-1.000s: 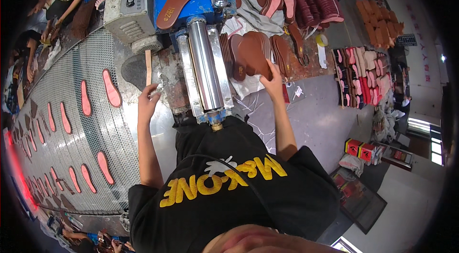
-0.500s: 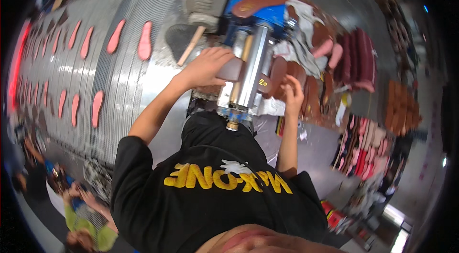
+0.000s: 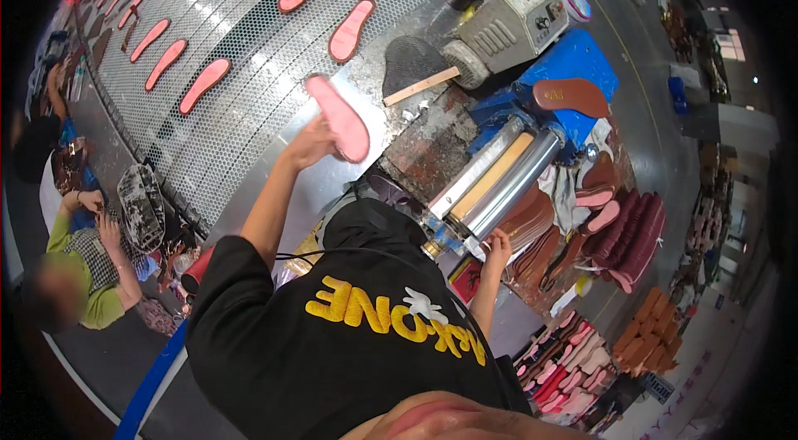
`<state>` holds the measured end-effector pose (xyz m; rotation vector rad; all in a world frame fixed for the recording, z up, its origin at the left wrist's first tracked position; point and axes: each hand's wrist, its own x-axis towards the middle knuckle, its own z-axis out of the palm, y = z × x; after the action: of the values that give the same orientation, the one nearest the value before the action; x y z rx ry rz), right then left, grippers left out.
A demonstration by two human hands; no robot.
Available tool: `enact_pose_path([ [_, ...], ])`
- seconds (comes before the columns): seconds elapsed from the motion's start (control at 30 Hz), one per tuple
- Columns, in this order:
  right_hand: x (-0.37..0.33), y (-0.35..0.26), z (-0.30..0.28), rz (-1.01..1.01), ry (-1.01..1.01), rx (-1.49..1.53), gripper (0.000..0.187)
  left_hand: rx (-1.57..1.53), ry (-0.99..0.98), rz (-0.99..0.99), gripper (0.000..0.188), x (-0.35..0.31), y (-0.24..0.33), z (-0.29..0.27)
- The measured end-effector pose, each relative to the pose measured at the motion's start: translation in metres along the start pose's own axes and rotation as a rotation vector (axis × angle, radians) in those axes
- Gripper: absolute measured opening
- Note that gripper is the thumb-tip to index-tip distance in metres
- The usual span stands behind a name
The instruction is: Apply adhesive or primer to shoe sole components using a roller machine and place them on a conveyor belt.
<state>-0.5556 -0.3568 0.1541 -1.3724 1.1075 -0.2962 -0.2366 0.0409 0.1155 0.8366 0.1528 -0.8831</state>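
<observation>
My left hand (image 3: 309, 143) pinches a pink insole (image 3: 342, 122) with a thin dark edge, near its broad end. The insole is over the smooth metal plate at the end of the mesh conveyor. To the right, my right hand (image 3: 498, 250) has its fingers loosely bent and apart, with nothing visible in them. It is close to the near end of a shiny metal roller (image 3: 525, 181) and the brown insoles (image 3: 532, 228) piled beside it. A brown insole with gold print (image 3: 572, 98) rests on the blue machine housing (image 3: 597, 58).
Pink insoles lie in rows on the mesh conveyor (image 3: 266, 54). A grey motor (image 3: 507, 24) and a wooden stick (image 3: 421, 87) are beyond the roller. Maroon bundles (image 3: 628, 236) sit on the right. A co-worker in green (image 3: 104, 307) is at far left.
My left hand has gone from the roller to the conveyor's end and now has a pink insole. My right hand has moved toward the roller's near end. The whole view has turned.
</observation>
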Motion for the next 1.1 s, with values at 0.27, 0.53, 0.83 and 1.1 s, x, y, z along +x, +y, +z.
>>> enact_pose_path([
  [0.27, 0.007, -0.017, 0.010, -0.072, -0.048, -0.082, 0.016, -0.633, 0.522, 0.396, 0.032, -0.036, -0.014, -0.155],
  [0.53, -0.020, -0.012, 0.001, -0.036, 0.056, -0.075, 0.017, -0.336, 0.761, 0.190, 0.033, 0.028, 0.006, -0.133],
  [0.83, -0.050, 0.003, -0.016, -0.068, 0.112, 0.042, 0.014, -0.366, 0.511, 0.136, 0.033, 0.195, 0.050, -0.078],
  [1.1, -0.071, 0.023, -0.029, -0.044, 0.210, 0.109, 0.014, -0.461, 0.612, 0.189, 0.032, 0.200, 0.063, -0.082],
])
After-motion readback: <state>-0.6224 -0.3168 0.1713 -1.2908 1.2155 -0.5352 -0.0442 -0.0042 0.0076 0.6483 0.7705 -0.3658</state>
